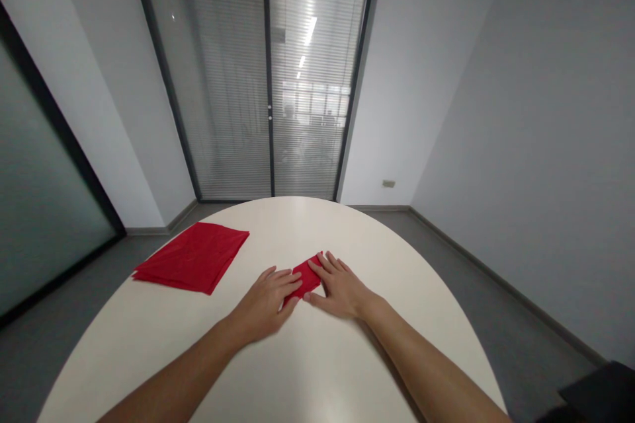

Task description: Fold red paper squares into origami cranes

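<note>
A small folded red cloth (306, 277) lies on the round white table in front of me, partly hidden under my fingers. My left hand (265, 301) rests palm down on its left end, fingers stretched out and thumb near the front edge. On the right end lies my right hand (341, 287), also flat, with its fingers spread over the far corner and its thumb by the near edge. Farther left, a larger red cloth stack (196, 256) is spread in a flat diamond shape, with layered edges showing; neither hand touches it.
The round white table (307, 225) has a curved edge on the far side and both flanks. Beyond it stand a glass partition with blinds (223, 79) and grey-white walls (536, 145). A black object (600, 393) shows at the lower right corner.
</note>
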Motion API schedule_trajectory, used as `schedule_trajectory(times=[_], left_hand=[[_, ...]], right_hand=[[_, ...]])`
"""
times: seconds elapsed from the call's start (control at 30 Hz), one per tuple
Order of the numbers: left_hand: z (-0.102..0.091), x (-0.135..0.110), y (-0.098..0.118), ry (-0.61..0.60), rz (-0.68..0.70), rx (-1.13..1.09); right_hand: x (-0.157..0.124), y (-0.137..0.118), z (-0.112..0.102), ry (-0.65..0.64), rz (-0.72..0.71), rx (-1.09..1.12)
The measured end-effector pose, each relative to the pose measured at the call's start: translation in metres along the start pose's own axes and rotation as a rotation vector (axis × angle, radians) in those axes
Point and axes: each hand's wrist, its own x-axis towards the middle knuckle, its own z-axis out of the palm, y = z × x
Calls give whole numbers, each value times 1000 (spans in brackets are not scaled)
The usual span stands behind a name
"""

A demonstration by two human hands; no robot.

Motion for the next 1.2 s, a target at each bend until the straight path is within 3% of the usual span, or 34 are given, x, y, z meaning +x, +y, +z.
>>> schedule_trajectory(times=[0.37,0.9,1.2], left_hand=[[2,3,-2,23,44,46],[-9,7,9,17,-72,17],[-8,5,5,65,-36,1]], right_hand=[[0,2,1,43,58,-50],[5,1,1,187,-52,-30],[11,3,5,289,-100,-62]])
